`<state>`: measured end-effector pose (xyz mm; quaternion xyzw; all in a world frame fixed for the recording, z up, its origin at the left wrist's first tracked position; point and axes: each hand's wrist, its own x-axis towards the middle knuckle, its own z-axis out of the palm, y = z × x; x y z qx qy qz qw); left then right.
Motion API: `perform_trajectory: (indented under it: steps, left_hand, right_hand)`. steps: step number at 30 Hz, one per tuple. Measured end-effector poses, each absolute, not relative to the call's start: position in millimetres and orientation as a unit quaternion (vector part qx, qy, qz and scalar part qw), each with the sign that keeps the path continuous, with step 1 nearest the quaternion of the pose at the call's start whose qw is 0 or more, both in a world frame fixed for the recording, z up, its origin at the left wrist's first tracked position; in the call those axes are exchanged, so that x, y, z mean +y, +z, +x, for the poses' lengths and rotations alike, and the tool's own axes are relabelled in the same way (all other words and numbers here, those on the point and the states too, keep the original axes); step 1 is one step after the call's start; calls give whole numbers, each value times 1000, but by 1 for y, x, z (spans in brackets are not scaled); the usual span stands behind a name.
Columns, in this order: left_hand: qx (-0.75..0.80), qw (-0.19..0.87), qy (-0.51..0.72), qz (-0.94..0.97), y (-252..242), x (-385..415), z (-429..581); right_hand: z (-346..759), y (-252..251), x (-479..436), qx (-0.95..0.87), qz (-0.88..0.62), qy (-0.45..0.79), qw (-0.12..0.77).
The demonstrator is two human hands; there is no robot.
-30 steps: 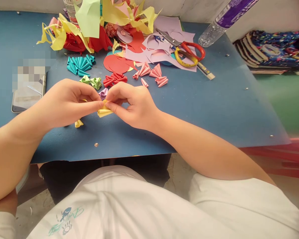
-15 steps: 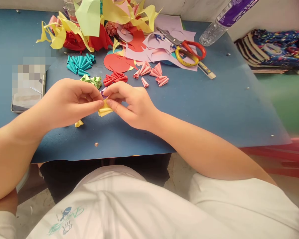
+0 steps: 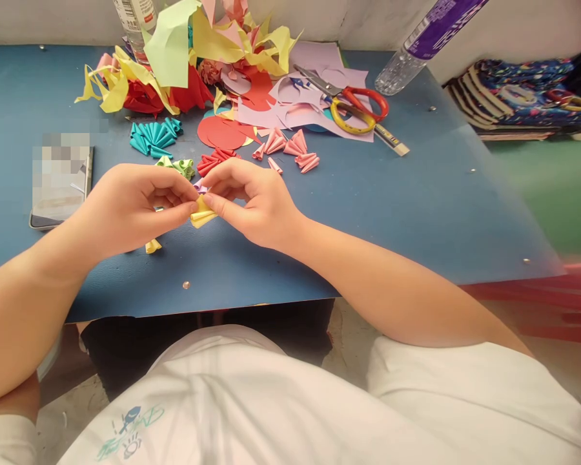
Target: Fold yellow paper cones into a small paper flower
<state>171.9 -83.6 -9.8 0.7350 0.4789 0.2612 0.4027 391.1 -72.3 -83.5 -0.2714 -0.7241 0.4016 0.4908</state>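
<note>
Yellow paper (image 3: 203, 216), one piece, partly rolled; located between the two hands, over the near part of the blue table (image 3: 392, 213); whether it touches the surface, cannot tell; long axis of its rolls roughly crosswise, the right end slightly higher in view and somewhat farther from the body, the left end showing open mouths; an upper flap rises to the fingertips.

Left hand (image 3: 126, 206), one; thumb and fingers drawn to a narrow pinch on the paper's left side; the paper lies to its right, at the very tips.

Right hand (image 3: 259, 200), one; likewise in a narrow pinch, thumb toward the body, holding the upper right part and hiding that end; the paper lies to its left; neither hand is nearer, both being in contact, tips almost meeting across the flap.

Yellow cone (image 3: 152, 246), loose; on the body side of the left hand, well nearer to it than to the right; partly covered.

Purple cones (image 3: 200, 186), just beyond the fingertips, mostly hidden; green cones (image 3: 179, 166), beyond the left hand; red cones (image 3: 215, 160), beyond the right; teal cones (image 3: 155, 137), farther back, left; pink cones (image 3: 297, 143), right of the red.
</note>
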Motion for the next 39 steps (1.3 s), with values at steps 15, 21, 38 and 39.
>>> perform_trajectory:
  steps: [15,21,38,39]
  left_hand:
    - [468,382,285,744,-7,-85,174]
    - [470,364,275,756,-6,-84,172]
    - [430,381,258,777,-9,-81,165]
    - [432,390,268,767,-10,-82,166]
  right_hand:
    - [396,-77,-71,-814,-268,262,444]
    - [399,-78,-67,-851,-242,186,427]
    - [397,-82,-68,-776,-255,370,442]
    - [396,-82,-69,-769,-258,379,445]
